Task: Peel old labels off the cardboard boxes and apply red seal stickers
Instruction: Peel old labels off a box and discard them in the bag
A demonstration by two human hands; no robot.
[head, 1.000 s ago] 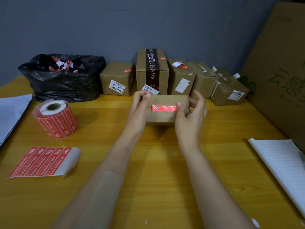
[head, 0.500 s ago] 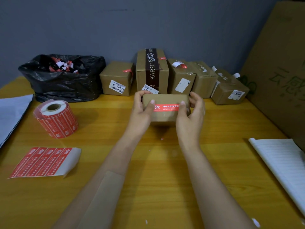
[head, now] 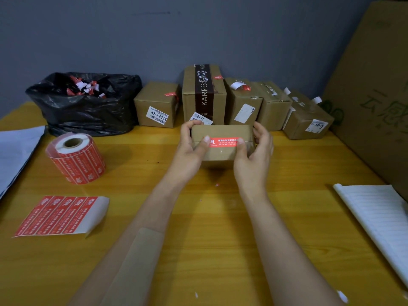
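- Since a second ago, the left thumb has been brought down from the upper left corner of the small box [head: 220, 131] onto the left end of the red sticker [head: 224, 142], and the box has been lowered a little.
- The box is gripped at both ends: the left hand [head: 189, 146] is curled round its left end and the right hand [head: 256, 155] round its right end, with each thumb pressed on one end of the sticker.
- The sticker seems to be laid across an edge of the box, so a crease or bubble could be left there if the thumbs are pressed unevenly, and an end could lift if it is not rubbed flat.
- Whether the box is rested on the desk [head: 198, 239] or held just above it cannot be told; if it is held above, it could slip under the pressing.
- Just behind the box a row of boxes [head: 156, 104] is lined up, several with white labels not yet peeled; little room is left for the box to be pushed back.
- Left of the box a sticker roll [head: 75, 157] is stood, and nearer the person on that side a sticker sheet [head: 59, 215] is laid.
- Behind and left of the box a black bag [head: 88, 107] of scraps is placed.
- Well right of the box, white paper [head: 379, 217] is laid.
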